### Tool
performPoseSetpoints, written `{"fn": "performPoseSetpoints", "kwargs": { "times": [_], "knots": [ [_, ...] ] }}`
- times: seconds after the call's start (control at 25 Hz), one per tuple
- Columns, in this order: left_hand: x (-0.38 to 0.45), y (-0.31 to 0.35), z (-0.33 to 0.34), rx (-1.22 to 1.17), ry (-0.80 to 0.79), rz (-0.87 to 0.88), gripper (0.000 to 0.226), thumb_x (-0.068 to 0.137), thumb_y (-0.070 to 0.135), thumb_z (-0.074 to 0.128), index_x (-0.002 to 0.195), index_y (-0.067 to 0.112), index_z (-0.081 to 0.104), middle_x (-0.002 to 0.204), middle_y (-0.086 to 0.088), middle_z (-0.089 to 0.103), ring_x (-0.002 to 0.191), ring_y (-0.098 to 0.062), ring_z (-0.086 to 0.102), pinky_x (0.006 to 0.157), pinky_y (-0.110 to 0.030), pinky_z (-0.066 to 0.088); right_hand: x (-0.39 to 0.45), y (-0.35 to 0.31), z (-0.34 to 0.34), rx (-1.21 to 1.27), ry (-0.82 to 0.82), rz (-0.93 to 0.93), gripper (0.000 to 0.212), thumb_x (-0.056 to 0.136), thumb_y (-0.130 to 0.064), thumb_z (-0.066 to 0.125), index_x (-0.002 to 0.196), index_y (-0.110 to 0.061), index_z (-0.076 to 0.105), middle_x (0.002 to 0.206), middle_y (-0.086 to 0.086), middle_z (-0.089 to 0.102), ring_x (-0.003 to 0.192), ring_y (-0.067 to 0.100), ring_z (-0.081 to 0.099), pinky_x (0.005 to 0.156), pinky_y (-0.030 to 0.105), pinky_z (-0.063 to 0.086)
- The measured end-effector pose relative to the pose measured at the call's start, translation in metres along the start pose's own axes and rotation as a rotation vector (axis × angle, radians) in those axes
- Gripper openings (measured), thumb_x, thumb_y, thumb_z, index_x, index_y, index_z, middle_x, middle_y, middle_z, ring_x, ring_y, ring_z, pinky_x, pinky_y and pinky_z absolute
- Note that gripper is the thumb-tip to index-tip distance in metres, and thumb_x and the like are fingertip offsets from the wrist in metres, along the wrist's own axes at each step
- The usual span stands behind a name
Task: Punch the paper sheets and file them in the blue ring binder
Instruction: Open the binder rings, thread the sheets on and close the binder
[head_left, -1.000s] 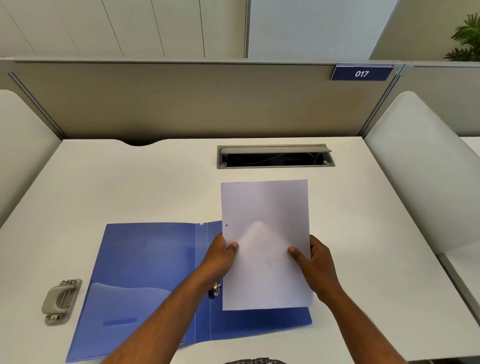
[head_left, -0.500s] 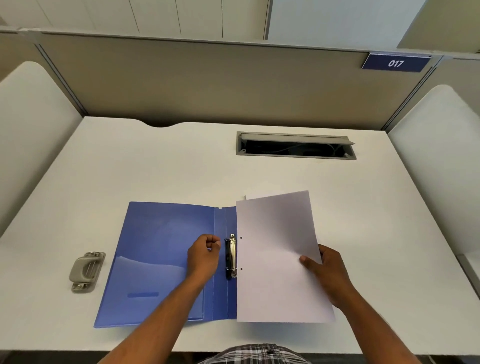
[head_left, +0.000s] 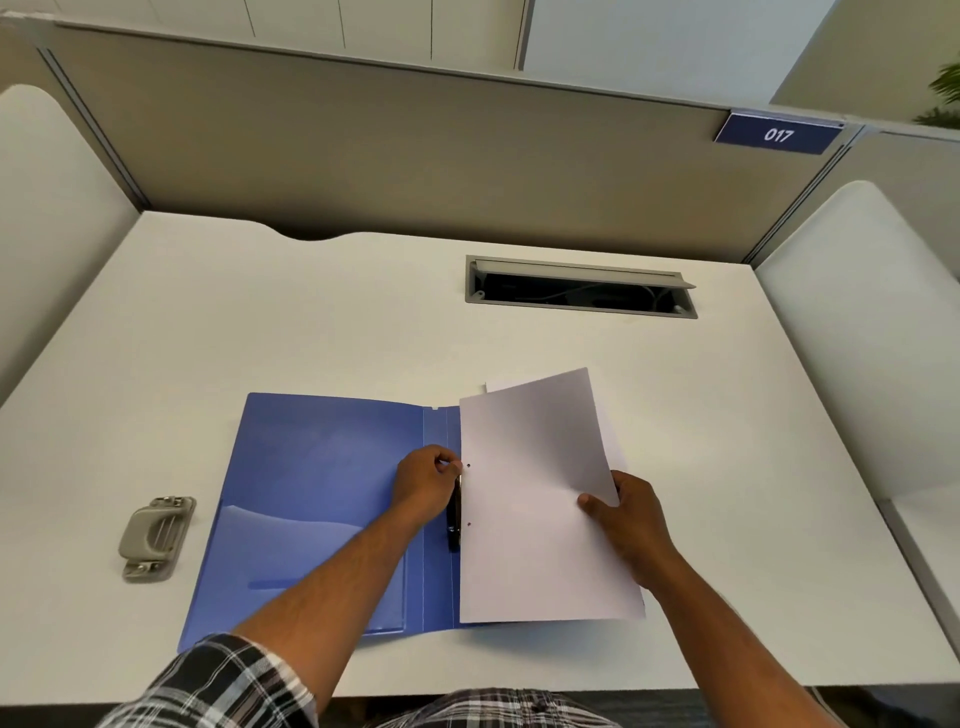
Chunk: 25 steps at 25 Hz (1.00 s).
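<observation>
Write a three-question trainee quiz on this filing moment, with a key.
1. True or false: the top sheet already has two punched holes along its left edge.
2. Which hand is at the ring clip of the binder? A) the left hand B) the right hand C) neither
3. Fill in: the punch lies on the desk to the ____ of the binder.

Key: 1 true. 2 A; the right hand grips the sheet's right edge. 3 left.
</observation>
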<state>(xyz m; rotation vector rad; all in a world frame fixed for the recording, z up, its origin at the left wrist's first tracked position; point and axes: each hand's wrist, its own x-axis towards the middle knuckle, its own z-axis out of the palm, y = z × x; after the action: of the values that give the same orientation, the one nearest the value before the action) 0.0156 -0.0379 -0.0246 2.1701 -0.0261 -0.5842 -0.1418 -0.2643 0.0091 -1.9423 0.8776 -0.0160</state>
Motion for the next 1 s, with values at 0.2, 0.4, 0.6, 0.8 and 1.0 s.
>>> {"fn": "performPoseSetpoints", "kwargs": {
  "times": [0.2, 0.4, 0.6, 0.8, 1.0],
  "knots": [
    [0.006, -0.004, 0.000, -0.005, -0.037, -0.049, 0.010, 0.090, 0.023, 0.067, 0.082, 0.019, 0.069, 0.081, 0.002, 0.067, 0.079, -0.016, 0.062, 0.071, -0.025, 0.051, -0.001, -0.004, 0.004, -0.020, 0.006, 0.009, 0.023, 0.089, -0.020, 0.074, 0.112, -0.018, 0.072, 0.101, 0.001, 0.076, 0.089, 0.027, 0.071, 0.072, 0.032, 0.055],
    [0.005, -0.006, 0.002, -0.016, -0.032, -0.061, 0.016, 0.089, 0.024, 0.068, 0.073, 0.025, 0.066, 0.077, 0.004, 0.065, 0.075, -0.015, 0.061, 0.068, -0.024, 0.050, -0.002, -0.006, 0.007, -0.060, 0.012, 0.013, 0.028, 0.091, -0.022, 0.072, 0.118, -0.016, 0.070, 0.107, 0.003, 0.074, 0.091, 0.026, 0.069, 0.075, 0.030, 0.051],
    [0.001, -0.003, 0.007, -0.032, -0.015, -0.080, 0.004, 0.088, 0.022, 0.068, 0.087, 0.018, 0.067, 0.085, 0.004, 0.066, 0.072, -0.010, 0.059, 0.057, -0.021, 0.046, -0.001, -0.004, 0.003, -0.101, 0.031, 0.024, 0.027, 0.089, -0.022, 0.073, 0.115, -0.016, 0.071, 0.106, 0.003, 0.075, 0.092, 0.027, 0.070, 0.078, 0.035, 0.056],
    [-0.010, -0.007, 0.008, -0.127, 0.032, -0.099, 0.025, 0.086, 0.017, 0.071, 0.105, 0.018, 0.054, 0.083, -0.001, 0.063, 0.068, -0.014, 0.057, 0.054, -0.023, 0.044, 0.001, -0.001, 0.000, -0.115, 0.035, 0.012, 0.030, 0.089, -0.022, 0.073, 0.118, -0.015, 0.070, 0.110, 0.004, 0.074, 0.097, 0.029, 0.069, 0.084, 0.039, 0.057],
    [-0.028, -0.021, 0.007, -0.024, -0.020, -0.141, 0.014, 0.086, 0.028, 0.071, 0.077, 0.022, 0.062, 0.072, 0.006, 0.062, 0.073, -0.016, 0.061, 0.059, -0.024, 0.047, 0.002, 0.000, -0.003, -0.083, -0.002, 0.020, 0.027, 0.089, -0.021, 0.073, 0.115, -0.017, 0.071, 0.106, 0.003, 0.075, 0.093, 0.028, 0.070, 0.082, 0.040, 0.059]
  ]
}}
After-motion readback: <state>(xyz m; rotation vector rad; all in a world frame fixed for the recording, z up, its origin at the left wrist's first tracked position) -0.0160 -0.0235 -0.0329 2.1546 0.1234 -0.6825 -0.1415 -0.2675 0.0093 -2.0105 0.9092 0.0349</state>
